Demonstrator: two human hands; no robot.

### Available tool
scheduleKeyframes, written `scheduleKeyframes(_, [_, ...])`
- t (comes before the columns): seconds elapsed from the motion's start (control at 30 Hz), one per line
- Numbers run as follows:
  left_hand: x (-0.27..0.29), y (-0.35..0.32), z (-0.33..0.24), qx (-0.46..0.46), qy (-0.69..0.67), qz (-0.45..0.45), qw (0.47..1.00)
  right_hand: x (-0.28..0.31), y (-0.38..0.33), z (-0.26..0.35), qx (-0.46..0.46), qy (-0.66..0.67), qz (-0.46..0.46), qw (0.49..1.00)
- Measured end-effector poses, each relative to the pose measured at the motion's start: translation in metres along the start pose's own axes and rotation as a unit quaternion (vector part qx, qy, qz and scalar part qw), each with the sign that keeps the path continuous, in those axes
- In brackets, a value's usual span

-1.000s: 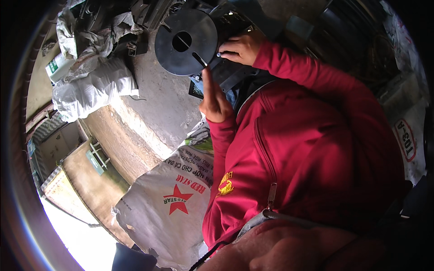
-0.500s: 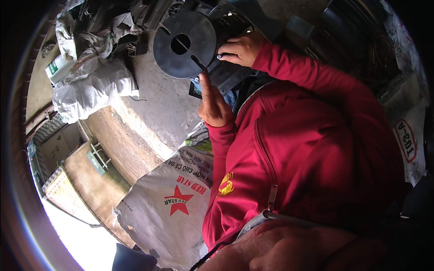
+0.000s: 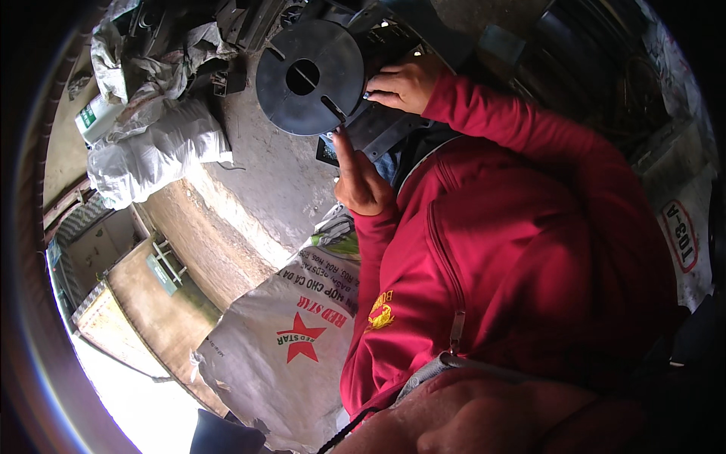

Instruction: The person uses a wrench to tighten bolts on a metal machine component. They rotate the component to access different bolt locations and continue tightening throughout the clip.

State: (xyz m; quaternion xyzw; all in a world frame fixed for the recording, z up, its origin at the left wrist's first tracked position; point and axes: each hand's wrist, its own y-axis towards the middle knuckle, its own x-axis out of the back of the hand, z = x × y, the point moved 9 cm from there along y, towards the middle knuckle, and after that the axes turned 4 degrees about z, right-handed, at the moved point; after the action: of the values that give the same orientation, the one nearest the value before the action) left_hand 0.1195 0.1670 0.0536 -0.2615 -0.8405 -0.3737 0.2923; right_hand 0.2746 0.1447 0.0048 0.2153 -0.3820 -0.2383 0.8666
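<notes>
A dark grey round disc (image 3: 276, 94), with a round centre hole and narrow slots, lies at the top centre with a thin bar visible through the hole. My left hand (image 3: 361, 185) is just below its near edge. Its index finger is stretched out, the tip beside a small pale piece at the rim; the other fingers look folded and hold nothing visible. At the disc's right edge is my right hand (image 3: 407, 85), its fingers bent and thumb forward. A small dark-bluish spot shows at the fingertips; what it is cannot be made out.
Dark metal parts (image 3: 386, 132) lie under and right of the disc. At the left are a stuffed white sack (image 3: 162, 155) and a white container (image 3: 98, 117). A printed white sack (image 3: 265, 378) lies by my left arm. Concrete floor (image 3: 265, 174) shows between them.
The disc's near edge has shifted slightly toward me. My left index finger has drawn back from over the rim to just below it. My right hand stays nearly in place.
</notes>
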Motion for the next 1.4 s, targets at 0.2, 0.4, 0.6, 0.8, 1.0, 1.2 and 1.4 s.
scheduleKeyframes(0.2, [-0.008,-0.002,0.004,0.005,0.015,0.043,0.999,-0.003,-0.002,0.000,-0.009,-0.004,0.026,1.000])
scheduleKeyframes(0.4, [0.014,0.010,-0.012,0.014,-0.041,0.037,0.998,0.007,0.001,0.002,-0.017,-0.017,-0.010,1.000])
scheduleKeyframes(0.6, [-0.022,-0.004,0.019,-0.006,0.097,0.074,0.993,-0.005,-0.003,-0.002,0.003,-0.022,0.002,1.000])
scheduleKeyframes(0.8, [-0.020,-0.006,0.020,0.018,0.006,0.042,0.999,-0.005,-0.003,-0.002,-0.017,0.007,0.004,1.000])
scheduleKeyframes(1.0, [-0.003,0.002,-0.001,0.013,-0.068,0.060,0.996,-0.005,-0.002,-0.010,0.008,-0.004,0.003,1.000])
scheduleKeyframes(1.2, [0.006,-0.003,0.013,0.109,-0.081,0.068,0.988,0.000,0.003,-0.002,-0.021,-0.005,-0.014,1.000])
scheduleKeyframes(1.4, [0.007,0.008,-0.001,0.062,0.006,0.042,0.997,0.010,0.005,0.006,-0.016,-0.018,-0.001,1.000])
